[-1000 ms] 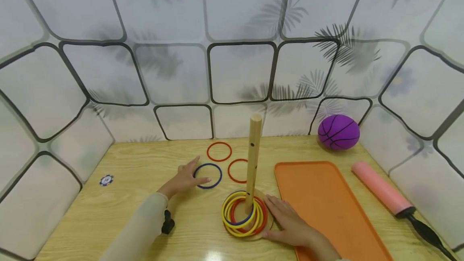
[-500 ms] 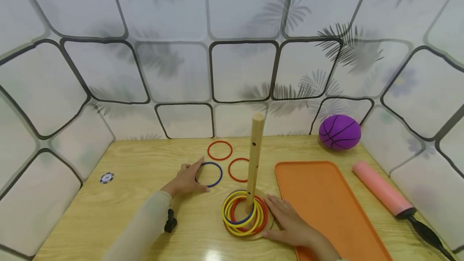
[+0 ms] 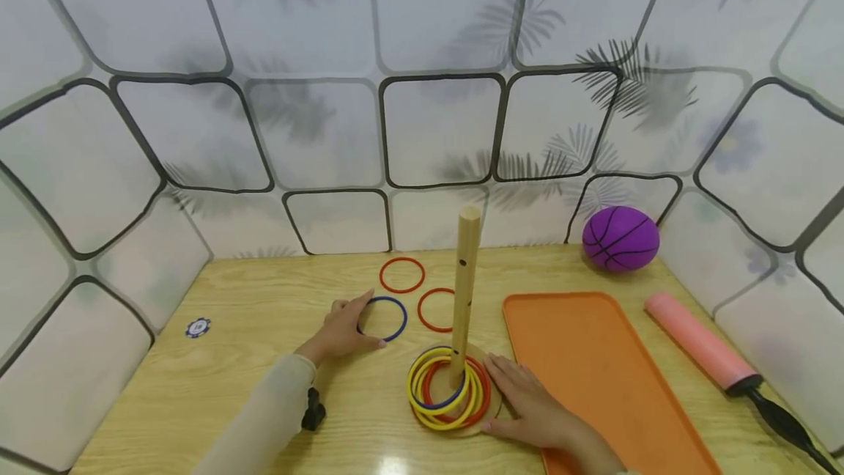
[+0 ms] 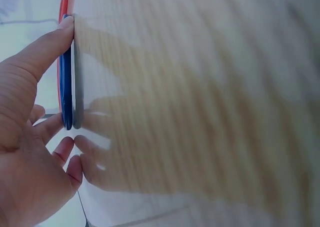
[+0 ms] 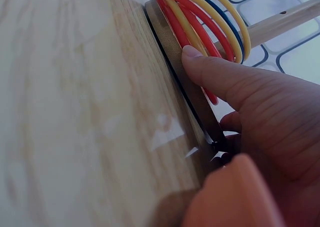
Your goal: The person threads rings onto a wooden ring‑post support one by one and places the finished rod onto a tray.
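Observation:
My left hand spans the near-left side of a blue ring lying on the table. In the left wrist view, the thumb touches one end of the blue ring and a finger the other. My right hand holds the edge of a round wooden base, its thumb against the rim in the right wrist view. An upright wooden post rises from this base. Around its foot lies a loose pile of yellow, red and blue rings.
Two red rings lie behind, a far one and a nearer one partly behind the post. An orange tray is right of the base. Further right are a pink pump and a purple ball. A poker chip lies at left.
My left hand has moved slightly right and onto the blue ring, its thumb and fingers now at the ring's edge. The right hand keeps its place on the base.

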Motion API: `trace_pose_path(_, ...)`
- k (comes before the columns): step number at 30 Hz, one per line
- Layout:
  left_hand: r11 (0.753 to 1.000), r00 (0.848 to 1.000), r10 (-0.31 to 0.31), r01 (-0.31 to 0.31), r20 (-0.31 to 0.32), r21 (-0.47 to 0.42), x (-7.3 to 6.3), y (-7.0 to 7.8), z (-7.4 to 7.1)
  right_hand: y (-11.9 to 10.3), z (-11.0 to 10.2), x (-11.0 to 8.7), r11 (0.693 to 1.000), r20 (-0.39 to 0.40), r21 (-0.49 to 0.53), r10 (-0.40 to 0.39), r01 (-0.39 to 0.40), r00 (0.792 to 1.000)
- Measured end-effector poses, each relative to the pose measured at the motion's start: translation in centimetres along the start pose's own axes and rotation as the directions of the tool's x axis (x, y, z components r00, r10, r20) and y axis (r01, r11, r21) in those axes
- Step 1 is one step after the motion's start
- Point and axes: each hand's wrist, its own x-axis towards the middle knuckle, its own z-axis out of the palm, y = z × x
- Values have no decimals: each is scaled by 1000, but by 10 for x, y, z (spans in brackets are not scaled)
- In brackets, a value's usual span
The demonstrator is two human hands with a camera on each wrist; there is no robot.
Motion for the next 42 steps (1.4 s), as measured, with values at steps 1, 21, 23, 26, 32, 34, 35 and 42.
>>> trace_pose_path(1, 1000, 1000, -1, 1, -5, -3, 0, 0, 0, 0, 0, 0, 1000, 1, -2, -2, 2, 1000)
trace_pose_path(21, 976, 1000, -7, 7, 0, -216, -37, -9, -25, -2, 0, 1, 1000, 11, 1, -8, 8, 1000)
trace_pose_path(23, 973, 1000, -7, 5, -10, -230, -42, -7, -28, -2, 0, 0, 1000, 2, 0, -12, 12, 1000)
trace_pose_path(26, 970, 1000, 0, -7, -27, -243, -48, -1, -32, -1, 0, 0, 1000, -15, -2, -24, 24, 1000)
trace_pose_path(32, 965, 998, 36, -48, -52, -257, -57, 15, -41, 0, 0, -1, 1000, -11, 20, -19, 19, 1000)
trace_pose_path(34, 966, 997, 57, -70, -59, -250, -59, 21, -43, -1, 0, -1, 999, -4, 32, -9, 9, 1000)
trace_pose_path(35, 966, 996, 68, -81, -61, -246, -60, 23, -44, -1, 0, -1, 999, -2, 35, -5, 6, 1000)
trace_pose_path(42, 959, 989, 122, -140, -85, -247, -67, 43, -51, 0, 0, -1, 1000, -4, 29, -5, 5, 1000)
